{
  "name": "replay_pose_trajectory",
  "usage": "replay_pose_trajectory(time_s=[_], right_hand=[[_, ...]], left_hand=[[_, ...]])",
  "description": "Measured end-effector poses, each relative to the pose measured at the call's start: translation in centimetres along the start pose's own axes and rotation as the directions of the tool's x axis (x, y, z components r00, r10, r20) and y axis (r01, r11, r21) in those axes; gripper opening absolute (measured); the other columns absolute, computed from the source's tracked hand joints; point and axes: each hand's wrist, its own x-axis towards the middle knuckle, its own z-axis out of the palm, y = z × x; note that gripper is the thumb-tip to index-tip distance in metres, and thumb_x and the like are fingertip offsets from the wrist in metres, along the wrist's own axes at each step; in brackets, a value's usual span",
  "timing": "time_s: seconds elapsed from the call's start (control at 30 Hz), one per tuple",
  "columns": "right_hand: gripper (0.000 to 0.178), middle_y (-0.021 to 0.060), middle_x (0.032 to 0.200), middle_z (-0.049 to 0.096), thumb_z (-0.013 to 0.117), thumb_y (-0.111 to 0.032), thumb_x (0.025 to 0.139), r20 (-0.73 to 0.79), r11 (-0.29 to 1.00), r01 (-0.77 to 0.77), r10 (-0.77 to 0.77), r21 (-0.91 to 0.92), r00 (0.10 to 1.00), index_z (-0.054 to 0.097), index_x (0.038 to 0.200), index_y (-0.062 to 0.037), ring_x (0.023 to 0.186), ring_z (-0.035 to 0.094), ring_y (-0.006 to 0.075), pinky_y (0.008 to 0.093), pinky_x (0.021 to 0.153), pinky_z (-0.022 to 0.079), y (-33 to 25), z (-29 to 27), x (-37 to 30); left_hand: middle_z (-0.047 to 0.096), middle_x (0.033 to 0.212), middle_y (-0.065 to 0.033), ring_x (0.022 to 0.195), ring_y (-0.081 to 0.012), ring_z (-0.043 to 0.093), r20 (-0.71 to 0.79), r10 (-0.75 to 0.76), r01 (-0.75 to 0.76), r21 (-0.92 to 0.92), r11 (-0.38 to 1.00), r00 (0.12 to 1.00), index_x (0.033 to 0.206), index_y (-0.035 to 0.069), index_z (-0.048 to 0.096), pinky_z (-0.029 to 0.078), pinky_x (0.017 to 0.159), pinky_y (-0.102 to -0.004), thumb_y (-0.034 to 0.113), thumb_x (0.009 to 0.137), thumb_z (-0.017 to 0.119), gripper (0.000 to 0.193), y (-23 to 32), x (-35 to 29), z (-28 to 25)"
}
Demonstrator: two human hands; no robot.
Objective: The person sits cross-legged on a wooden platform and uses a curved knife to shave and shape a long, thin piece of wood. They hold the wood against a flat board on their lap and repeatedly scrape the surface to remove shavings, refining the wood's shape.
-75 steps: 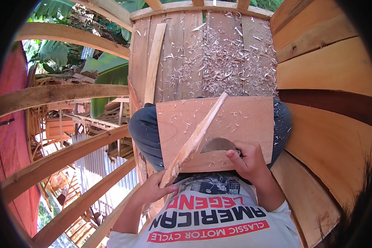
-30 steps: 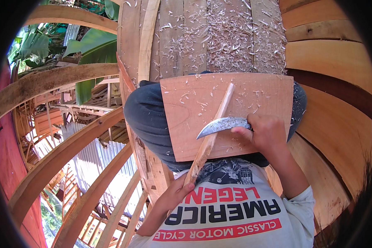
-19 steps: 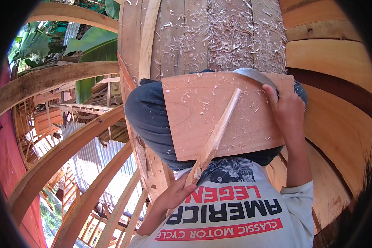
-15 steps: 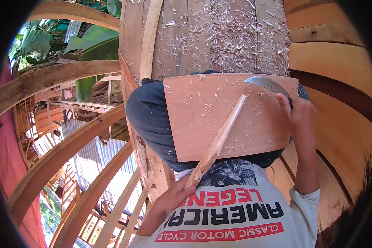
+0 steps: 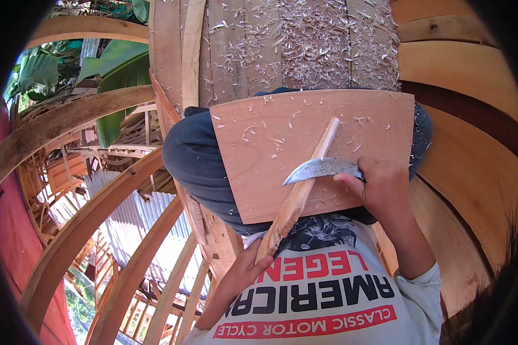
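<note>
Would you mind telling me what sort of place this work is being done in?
Probably an open-air woodworking or boat-building yard: curved wooden ribs, plank flooring strewn with wood shavings, and banana leaves beyond the frame.

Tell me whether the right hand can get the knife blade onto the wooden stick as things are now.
Probably yes. The right hand grips the knife, whose blade already lies across the wooden stick, which the left hand holds at its lower end on the board. Nothing lies between them.

Flat wooden board (image 5: pixel 259 167) rests across the lap; thin wooden stick (image 5: pixel 305 184) lies on it, running 7 to 1 o'clock; shavings (image 5: pixel 253 129) scattered at 11 o'clock.
</note>
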Motion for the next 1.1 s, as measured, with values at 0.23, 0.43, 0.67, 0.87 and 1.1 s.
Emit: replay_pose_trajectory(time_s=[0.23,0.43,0.67,0.87,1.1], right_hand=[[0.057,0.0140,0.059,0.058,0.062,-0.059,0.079,-0.060,0.996,-0.058,0.054,-0.072,0.997,0.062,0.064,-0.0038,0.054,0.059,0.0327,0.0393,0.048,0.045,1.3,-0.1,1.1],[0.057,0.0166,0.058,0.056,0.059,-0.057,0.083,-0.122,0.985,-0.130,0.116,-0.114,0.986,0.061,0.066,-0.0027,0.055,0.059,0.0360,0.0406,0.048,0.044,2.0,0.0,1.5],[0.055,0.0205,0.055,0.052,0.060,-0.053,0.085,-0.170,0.898,-0.429,0.440,0.099,0.882,0.062,0.065,-0.0012,0.055,0.057,0.0384,0.0402,0.048,0.043,6.1,-3.3,2.1],[0.052,0.0177,0.056,0.056,0.065,-0.050,0.081,0.051,0.980,-0.148,0.142,0.131,0.989,0.060,0.062,-0.0017,0.052,0.058,0.0355,0.0402,0.048,0.045,-0.1,-0.7,-2.2],[0.054,0.0165,0.058,0.059,0.065,-0.053,0.080,0.032,0.997,-0.034,0.032,0.074,0.999,0.061,0.062,-0.0021,0.053,0.060,0.0337,0.0402,0.049,0.047,-0.4,0.1,-2.0]], left_hand=[[0.055,0.117,-0.0230,0.111,-0.0294,0.053,-0.019,0.060,-0.059,0.049,0.997,0.998,0.133,-0.006,0.039,0.038,0.097,-0.0363,0.039,0.095,0.050,0.060,-0.4,0.3,0.3],[0.055,0.117,-0.0236,0.112,-0.0306,0.053,-0.002,0.050,-0.050,0.063,0.997,0.999,0.132,-0.007,0.039,0.038,0.097,-0.0364,0.040,0.095,0.051,0.061,0.1,0.4,0.0],[0.054,0.117,-0.0246,0.112,-0.0323,0.053,-0.019,0.053,-0.050,0.147,0.988,0.998,0.131,-0.008,0.040,0.038,0.097,-0.0372,0.039,0.095,0.051,0.060,-1.4,0.0,-0.1],[0.054,0.119,-0.0241,0.113,-0.0311,0.051,-0.008,0.038,-0.037,0.076,0.996,0.999,0.131,-0.007,0.040,0.037,0.098,-0.0367,0.036,0.095,0.052,0.057,-1.1,0.2,0.1],[0.054,0.119,-0.0231,0.113,-0.0289,0.051,-0.018,0.047,-0.046,0.052,0.998,0.999,0.132,-0.007,0.039,0.036,0.098,-0.0355,0.034,0.095,0.052,0.056,-0.2,0.2,0.2]])
